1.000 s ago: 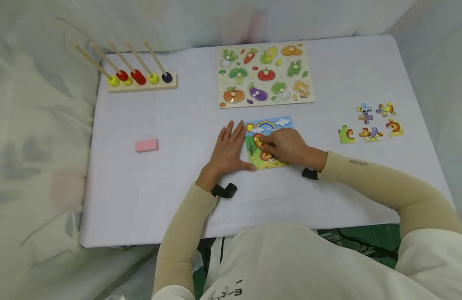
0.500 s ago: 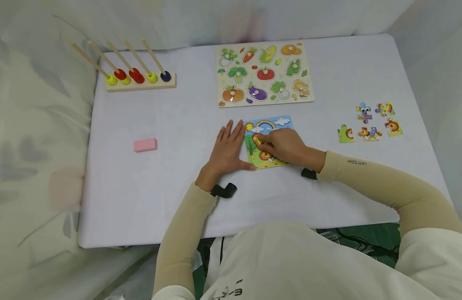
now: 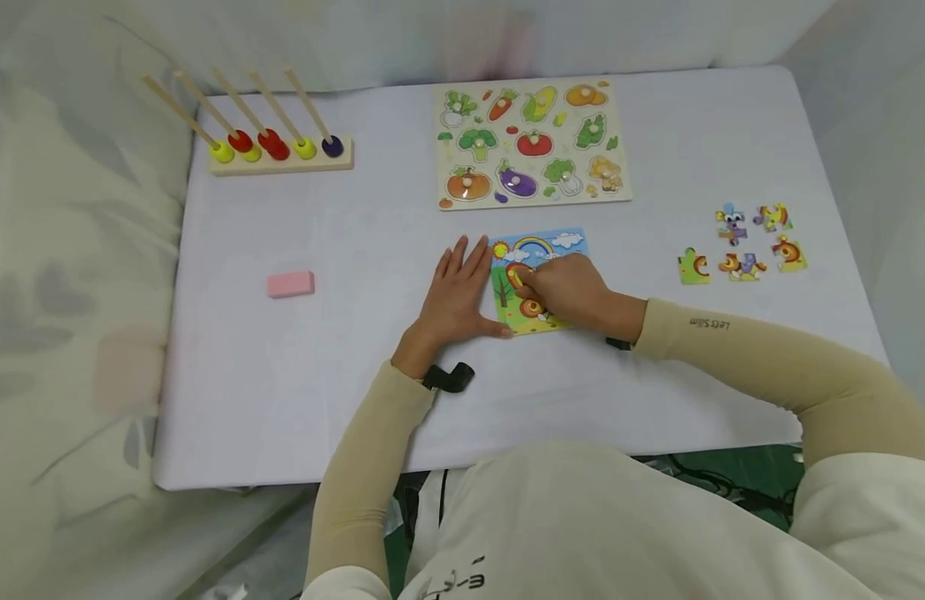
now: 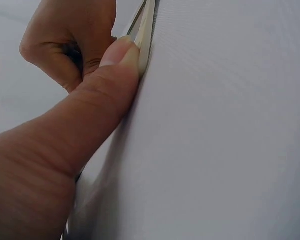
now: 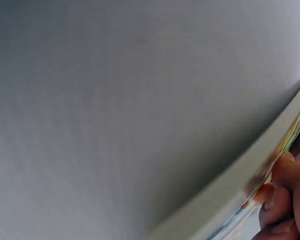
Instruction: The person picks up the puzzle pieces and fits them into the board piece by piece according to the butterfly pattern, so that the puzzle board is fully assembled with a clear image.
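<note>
In the head view a small picture puzzle (image 3: 533, 325) with a sun, rainbow and tree lies on the white table. My left hand (image 3: 453, 300) lies flat along its left side, fingers straight and thumb out at the lower left corner. The left wrist view has the left thumb (image 4: 102, 92) against the board's edge. My right hand (image 3: 571, 290) is over the puzzle's right part, fingers curled, tips pressing on the picture near an orange ring shape. Its curled fingers (image 5: 277, 205) meet the board's face in the right wrist view. The hand hides part of the picture.
Several loose puzzle pieces (image 3: 742, 265) lie at the right. A vegetable peg board (image 3: 533, 200) sits behind the puzzle. At the back left stands a wooden counting stand (image 3: 297, 164) with upright rods and coloured beads. A pink block (image 3: 290, 284) is on the left.
The right hand's thumb has drawn in closer to its index fingertip, at the same spot on the puzzle. The left hand and the puzzle stay in place.
</note>
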Demonstrator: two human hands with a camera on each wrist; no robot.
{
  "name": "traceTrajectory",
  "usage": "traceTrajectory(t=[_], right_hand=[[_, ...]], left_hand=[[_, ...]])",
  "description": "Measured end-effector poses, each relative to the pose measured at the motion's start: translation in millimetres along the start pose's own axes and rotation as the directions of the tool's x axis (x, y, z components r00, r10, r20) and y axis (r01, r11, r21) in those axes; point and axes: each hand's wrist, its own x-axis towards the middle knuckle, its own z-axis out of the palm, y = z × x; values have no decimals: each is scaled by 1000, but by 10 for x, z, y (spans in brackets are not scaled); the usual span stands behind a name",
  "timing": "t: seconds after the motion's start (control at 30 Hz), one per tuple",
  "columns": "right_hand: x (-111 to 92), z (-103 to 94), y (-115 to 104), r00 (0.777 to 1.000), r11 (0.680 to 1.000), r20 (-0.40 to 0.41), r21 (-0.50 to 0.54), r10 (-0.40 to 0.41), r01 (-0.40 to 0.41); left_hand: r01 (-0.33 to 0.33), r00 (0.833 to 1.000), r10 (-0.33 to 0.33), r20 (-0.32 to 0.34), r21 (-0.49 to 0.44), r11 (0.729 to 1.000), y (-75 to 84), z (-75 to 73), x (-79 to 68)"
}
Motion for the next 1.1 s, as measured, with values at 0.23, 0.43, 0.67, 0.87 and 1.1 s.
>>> traceTrajectory(t=[0.23, 0.43, 0.67, 0.87, 1.1], right_hand=[[-93, -51, 156, 993, 965, 67, 241, 93, -107], [-341, -361, 720, 948, 907, -55, 314, 313, -281], [-1054, -666, 1625, 889, 877, 51, 151, 455, -457], [-1370, -609, 2146, 802, 797, 191, 121, 566, -592], [-1468, -508, 2282, 776, 756, 201, 183, 597, -629]], left_hand=[[1, 1000, -1, 18, -7, 1000, 20, 45, 2], [8, 1000, -9, -15, -13, 1000, 12, 36, 12], [16, 1000, -16, 8, -16, 1000, 20, -17, 10], [20, 1000, -20, -8, -13, 1000, 2, -59, -14], [0, 1000, 0, 3, -14, 1000, 19, -13, -7]])
